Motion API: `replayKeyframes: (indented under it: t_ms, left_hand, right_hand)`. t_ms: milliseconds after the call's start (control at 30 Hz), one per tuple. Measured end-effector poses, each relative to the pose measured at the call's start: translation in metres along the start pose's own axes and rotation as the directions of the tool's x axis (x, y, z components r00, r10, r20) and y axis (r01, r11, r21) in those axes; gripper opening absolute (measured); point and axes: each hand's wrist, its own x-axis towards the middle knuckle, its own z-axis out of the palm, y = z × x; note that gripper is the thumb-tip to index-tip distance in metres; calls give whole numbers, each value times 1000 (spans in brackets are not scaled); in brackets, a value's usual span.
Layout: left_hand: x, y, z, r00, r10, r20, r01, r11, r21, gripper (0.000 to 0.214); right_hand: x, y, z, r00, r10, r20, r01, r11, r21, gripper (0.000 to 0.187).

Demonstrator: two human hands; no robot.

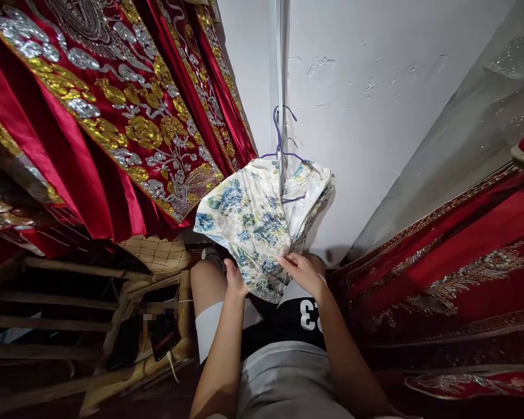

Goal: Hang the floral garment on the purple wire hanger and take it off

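Observation:
A short-sleeved blouse [255, 224], cream with blue and green flowers, hangs from a purple hanger [278, 131] in front of me. Its neckline is open and its lower part lies over my lap. My right hand [304, 272] pinches the front edge of the blouse low down, thumb and fingertips together on the cloth. At the lower left side of the blouse is my left hand [236, 280], touching the hem. The left thumb stands up apart from the fabric, while its fingers are hidden behind the cloth.
The hanger hooks near a pale vertical pole [281, 52] by a white wall [358, 116]. Red embroidered garments [148, 105] hang at left, and more red cloth [475, 267] at right. A bamboo chair [135, 366] holding a dark phone-like device [165, 337] stands lower left.

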Motion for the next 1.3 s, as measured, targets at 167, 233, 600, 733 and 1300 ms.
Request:
replayKeyframes:
  t_ms: [167,233,600,733,1300]
  left_hand:
    - [-4,-5,0,997,-13,-81,6,997,-78,65]
    - [-4,-3,2,994,-26,-110,12,992,-126,67]
    - [-12,20,-3,986,-87,-144,68,989,-133,70]
    - [-16,21,3,986,-118,-118,102,986,-135,73]
    - [-21,-13,-6,505,783,-363,-535,614,580,26]
  right_hand:
    - [11,13,6,999,31,-31,-29,998,53,39]
    - [15,19,11,1000,-4,-26,7,995,100,36]
    - [20,21,31,988,-156,15,145,946,290,24]
    - [20,18,41,994,-102,45,77,924,375,22]
    - [2,8,37,985,-138,-107,168,916,364,22]
